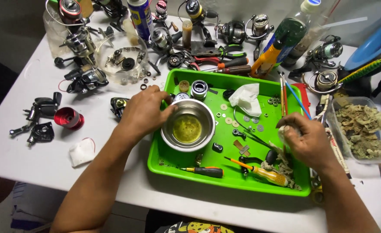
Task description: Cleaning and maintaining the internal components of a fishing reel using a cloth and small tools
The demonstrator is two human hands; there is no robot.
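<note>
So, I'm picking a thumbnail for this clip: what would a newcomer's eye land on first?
The bright green tray in the middle of the white table, with a steel bowl of yellowish liquid in its left half. The left hand rests on that bowl's rim, while the right hand pinches a pale wad at the tray's right edge. Behind the tray, disassembled fishing reels and hand tools crowd the table's far side.

blue plate (374,45) cut off at right edge, small washers (225,114) too tiny to identify, left fingers (166,103) hiding tray corner
</note>
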